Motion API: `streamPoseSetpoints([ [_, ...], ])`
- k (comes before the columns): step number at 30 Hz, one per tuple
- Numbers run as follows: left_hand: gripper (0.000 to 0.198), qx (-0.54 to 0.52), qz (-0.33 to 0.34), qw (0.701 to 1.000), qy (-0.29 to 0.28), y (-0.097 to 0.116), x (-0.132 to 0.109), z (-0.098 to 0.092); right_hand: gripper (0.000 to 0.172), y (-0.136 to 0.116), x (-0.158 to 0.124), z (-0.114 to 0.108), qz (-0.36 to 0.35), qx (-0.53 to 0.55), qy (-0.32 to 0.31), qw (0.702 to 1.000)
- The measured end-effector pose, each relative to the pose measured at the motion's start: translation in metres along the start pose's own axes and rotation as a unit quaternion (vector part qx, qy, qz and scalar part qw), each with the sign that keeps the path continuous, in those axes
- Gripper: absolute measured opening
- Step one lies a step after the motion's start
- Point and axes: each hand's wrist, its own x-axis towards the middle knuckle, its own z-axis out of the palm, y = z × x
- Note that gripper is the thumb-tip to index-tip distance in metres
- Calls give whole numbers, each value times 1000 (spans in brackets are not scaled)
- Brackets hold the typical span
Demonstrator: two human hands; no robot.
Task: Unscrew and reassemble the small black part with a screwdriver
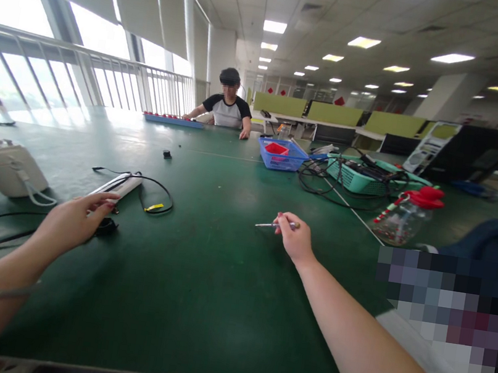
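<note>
My right hand (292, 235) is closed around a thin screwdriver (266, 224), whose metal shaft points left above the green table (196, 291). At the left, my left hand (78, 217) reaches over the near end of a white power strip (130, 186). Its fingers are bent, and whether they grip the strip or only rest near it is hard to tell. A black cable (168, 194) with a yellow tag loops beside the strip, and more black cable lies under my left wrist.
A white device (8, 166) stands at the left. Further back are a blue basket (281, 159), a green basket (357, 181) with cables and a red-lidded jar (405, 219). A person (226, 108) sits across the table beside a blue tray (172, 121).
</note>
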Motion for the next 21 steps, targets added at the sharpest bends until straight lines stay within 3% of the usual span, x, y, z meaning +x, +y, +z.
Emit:
streamPoseSetpoints([
  [3,53,63,0,998,-20,-8,1,-3,35,2,0,0,0,5,2,1000],
  [10,58,62,-48,995,-68,-26,7,0,35,2,1,1,-1,9,-7,1000],
  [17,79,61,-97,990,-79,-19,10,-4,35,2,0,2,2,6,-10,1000],
  [21,79,67,-88,989,-94,-14,8,-4,34,4,0,2,1,4,-13,1000],
])
